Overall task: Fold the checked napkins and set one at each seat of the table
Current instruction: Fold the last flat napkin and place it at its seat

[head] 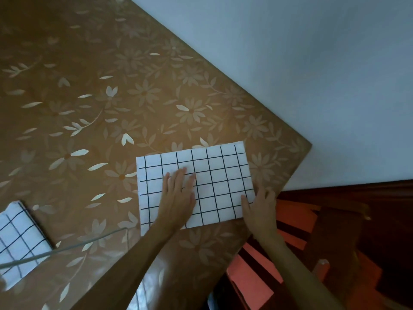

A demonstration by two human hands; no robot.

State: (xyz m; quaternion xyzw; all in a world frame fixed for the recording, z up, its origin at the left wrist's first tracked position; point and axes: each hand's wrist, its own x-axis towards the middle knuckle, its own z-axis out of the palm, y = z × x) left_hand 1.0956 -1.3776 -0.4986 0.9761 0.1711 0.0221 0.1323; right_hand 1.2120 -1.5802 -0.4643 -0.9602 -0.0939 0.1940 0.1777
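**Folded napkin pressed flat near the bench corner**

Brown cloth with a pale flower and leaf print covers the bench [111, 97], which runs to a corner at the right, against a light blue-grey wall [312, 63]. Below that corner a dark wooden chair [335, 231] with reddish slats stands beside the bench edge.

One napkin [214, 171] lies flat on the bench close to this corner. It is white with thin black lines that make a grid of squares, and it has the shape of a long rectangle, a little turned, so its right end is higher in the view than its left end. Its edges look straight and its surface looks smooth.

Both hands are open and flat; they grip nothing. The left hand [178, 198] rests palm down on the lower middle of the napkin, fingers stretched together and pointing away from the person. The right hand [261, 206] lies at the lower right corner of the napkin, with fingers spread; some fingertips touch the cloth and the rest of the hand is over the bench edge.

A second napkin [20, 240] with the same pattern lies at the left edge of the view, well apart from the first. It looks folded, with a thicker rounded edge. A thin grey cable [67, 248] crosses over it and goes toward the left arm.
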